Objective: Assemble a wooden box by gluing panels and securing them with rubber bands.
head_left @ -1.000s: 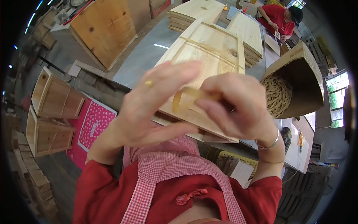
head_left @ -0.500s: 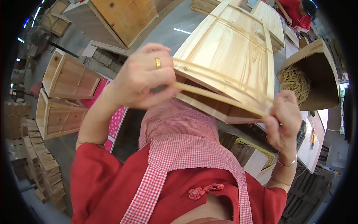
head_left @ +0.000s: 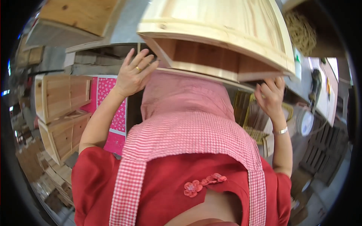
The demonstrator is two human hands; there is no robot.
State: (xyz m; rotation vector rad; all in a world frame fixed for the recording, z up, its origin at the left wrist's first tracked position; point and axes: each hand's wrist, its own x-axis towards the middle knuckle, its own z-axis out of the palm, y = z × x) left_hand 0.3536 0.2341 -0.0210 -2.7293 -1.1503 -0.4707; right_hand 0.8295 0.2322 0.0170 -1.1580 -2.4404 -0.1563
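By the right hand (head_left: 272, 97), a hollow, pale-grained box (head_left: 215, 28) of knotted wood.

Top: plain red, short-sleeved, smooth cloth top (head_left: 162, 182), rounded neck opening
Sleeves: wide, loose, same red; left sleeve (head_left: 90, 171), right sleeve (head_left: 278, 184)
Apron: red-and-white gingham cloth apron (head_left: 188, 130), reads pink lower down; bib edge curved
Straps: two broad gingham shoulder straps (head_left: 130, 180)
Chest trim: red fabric flower-shaped ornament (head_left: 193, 188), blossoms in a slanting row
Left hand (head_left: 131, 78): gold-coloured finger ring (head_left: 138, 68)
Right hand (head_left: 272, 96): silver-coloured band (head_left: 280, 131) at wrist, details blurred
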